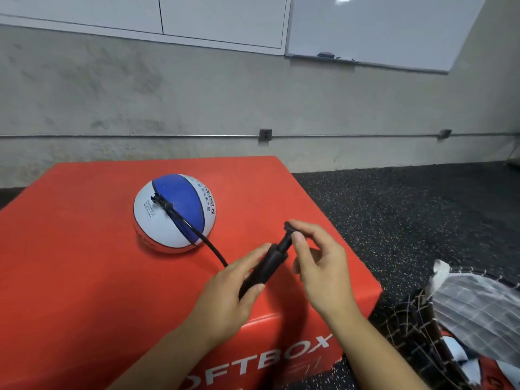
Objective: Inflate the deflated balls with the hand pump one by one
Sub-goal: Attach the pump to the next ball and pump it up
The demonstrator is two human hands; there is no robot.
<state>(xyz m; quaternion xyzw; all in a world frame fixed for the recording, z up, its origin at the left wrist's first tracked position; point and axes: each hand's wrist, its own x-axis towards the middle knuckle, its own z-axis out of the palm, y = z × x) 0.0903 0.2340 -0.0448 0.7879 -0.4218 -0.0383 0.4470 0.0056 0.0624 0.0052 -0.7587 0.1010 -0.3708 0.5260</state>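
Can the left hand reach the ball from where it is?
Probably yes. The left hand is holding the pump on the red box, and the ball sits just ahead on the same box. Only the hose lies between, but the hand is busy.

two bare forearms + hands, no sleeves in frame

left hand [233, 288] enters from lower centre, right hand [318, 266] from lower right. both forearms uncovered as far as the bottom edge. no gloves, rings, watch or wristbands visible. nails short, unpainted; thumbnails on both hands show plainly. clothing can't be made out.
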